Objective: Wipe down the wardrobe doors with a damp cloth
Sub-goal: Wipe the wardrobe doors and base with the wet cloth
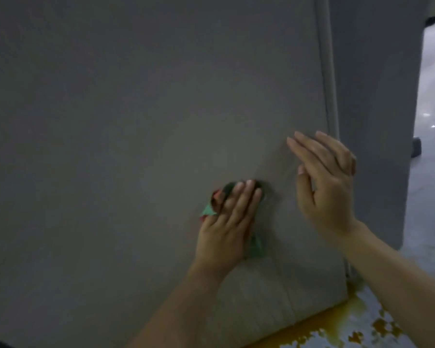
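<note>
Pressing a green and red cloth (207, 209) flat against a grey wardrobe door (136, 121), the left hand (226, 222) keeps fingers straight, while the right hand (329, 182) hovers open, holding nothing.

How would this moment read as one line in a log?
left hand: presses cloth on wardrobe door | right hand: open by door edge

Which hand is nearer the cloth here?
Left. The left hand presses flat on the cloth against the wardrobe door; the right hand is off to its right, open, near the door's edge.
</note>
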The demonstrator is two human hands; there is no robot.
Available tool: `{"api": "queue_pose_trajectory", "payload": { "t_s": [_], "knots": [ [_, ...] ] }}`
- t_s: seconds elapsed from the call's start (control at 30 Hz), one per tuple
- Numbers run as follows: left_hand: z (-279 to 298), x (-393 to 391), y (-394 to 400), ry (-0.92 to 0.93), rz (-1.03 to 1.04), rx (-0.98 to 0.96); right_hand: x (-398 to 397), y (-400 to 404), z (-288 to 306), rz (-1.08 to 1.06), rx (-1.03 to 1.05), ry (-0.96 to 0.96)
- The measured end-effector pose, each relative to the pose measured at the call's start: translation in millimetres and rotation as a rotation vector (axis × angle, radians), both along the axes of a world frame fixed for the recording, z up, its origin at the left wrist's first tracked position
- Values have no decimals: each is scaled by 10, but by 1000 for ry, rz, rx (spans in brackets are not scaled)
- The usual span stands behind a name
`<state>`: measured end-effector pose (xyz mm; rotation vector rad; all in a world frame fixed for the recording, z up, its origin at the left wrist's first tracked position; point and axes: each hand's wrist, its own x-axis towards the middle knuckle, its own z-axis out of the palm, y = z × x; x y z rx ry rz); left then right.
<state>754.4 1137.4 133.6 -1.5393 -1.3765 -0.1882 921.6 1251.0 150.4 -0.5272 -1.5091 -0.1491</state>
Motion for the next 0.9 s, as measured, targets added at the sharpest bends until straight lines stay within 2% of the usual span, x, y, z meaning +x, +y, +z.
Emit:
{"api": "queue_pose_trajectory", "payload": {
  "t_s": [0.13,0.3,0.43,0.57,0.63,0.7,0.8,0.9],
  "knots": [
    [464,-89,-39,-115,79,228,72,96,-181,-26,-51,-47],
    [593,314,374,-210,42,319,116,199,-291,25,-73,-39],
    [346,531,588,-104,-65,176,168,226,-287,144,-74,-41],
    [-238,514,564,95,-127,-135,247,218,-263,164,-101,-36],
    [-392,427,449,92,-122,-250,270,213,-281,177,-134,-32],
    [-343,317,340,73,-110,-276,289,214,-337,182,-170,-13],
    [30,222,269,83,-124,-94,323,231,-494,173,-249,21],
    [383,364,411,-19,-109,115,364,330,-649,181,-344,33]
  ]
}}
